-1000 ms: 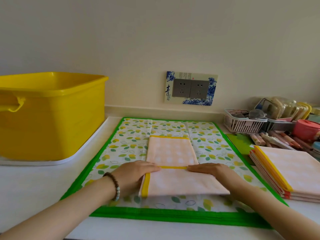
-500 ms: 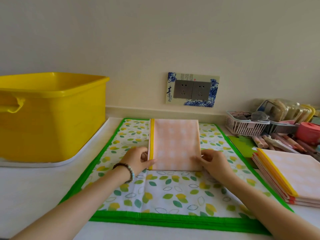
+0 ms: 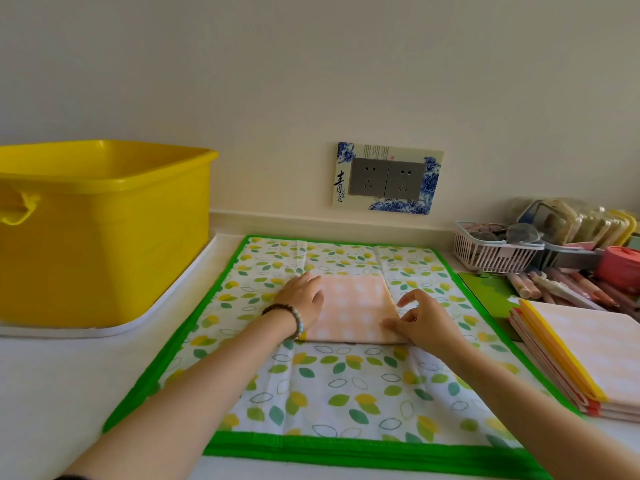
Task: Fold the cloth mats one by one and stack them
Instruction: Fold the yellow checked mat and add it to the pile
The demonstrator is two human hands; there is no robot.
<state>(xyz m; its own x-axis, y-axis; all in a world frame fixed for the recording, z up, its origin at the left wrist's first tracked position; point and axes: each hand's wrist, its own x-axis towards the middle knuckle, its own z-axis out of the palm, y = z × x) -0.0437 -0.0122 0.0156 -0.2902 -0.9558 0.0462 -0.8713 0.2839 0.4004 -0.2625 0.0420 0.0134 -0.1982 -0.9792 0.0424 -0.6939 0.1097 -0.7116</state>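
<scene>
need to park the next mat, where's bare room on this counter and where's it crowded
Free: near half of the leaf-print mat, between the folded pink mat and its green front border; the white counter in front of the yellow tub. Crowded: right side, with stack of folded mats, pens, white basket.

A yellow plastic tub [image 3: 104, 237] stands on a white tray [image 3: 86, 331] at the left of the table [image 3: 52, 375]; a double wall socket [image 3: 386, 178] sits in a blue-flowered frame; at right, a white basket [image 3: 491, 254] beside scattered crayons [image 3: 571, 289].
</scene>
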